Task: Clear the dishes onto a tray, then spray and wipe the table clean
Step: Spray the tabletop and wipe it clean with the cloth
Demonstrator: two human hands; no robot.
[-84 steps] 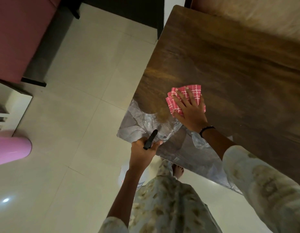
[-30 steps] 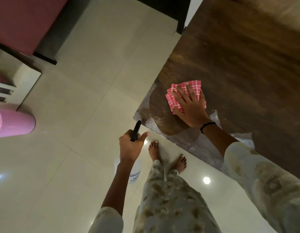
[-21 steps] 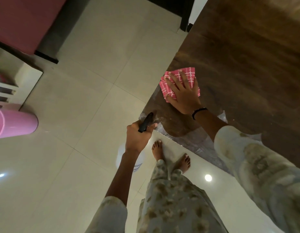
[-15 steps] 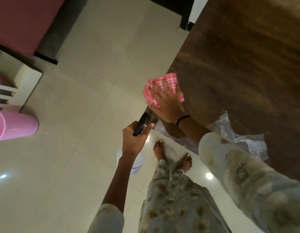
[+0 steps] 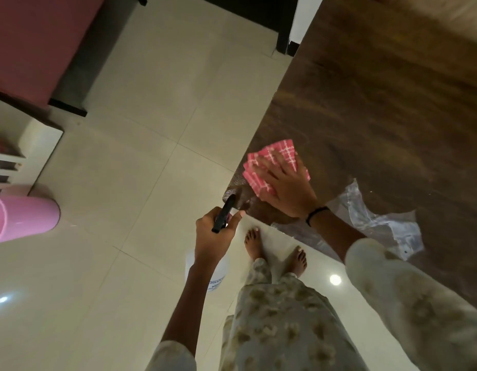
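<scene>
Our right hand [image 5: 287, 188] is pressing flat on the cloth [image 5: 269, 163] by the counter [image 5: 379, 103] corner; our left hand [image 5: 213, 236] is gripping the spray [image 5: 223, 213], just beside it.

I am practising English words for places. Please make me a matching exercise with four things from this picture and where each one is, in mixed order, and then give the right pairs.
Things:
1. cloth
2. spray bottle
3. bucket
4. plastic sheet

Places:
A. on the floor, far to the left
B. under the right hand, near the table corner
C. flat on the table, beside the right forearm
D. in the left hand, off the table's edge

Pairs: 1-B, 2-D, 3-A, 4-C
</scene>
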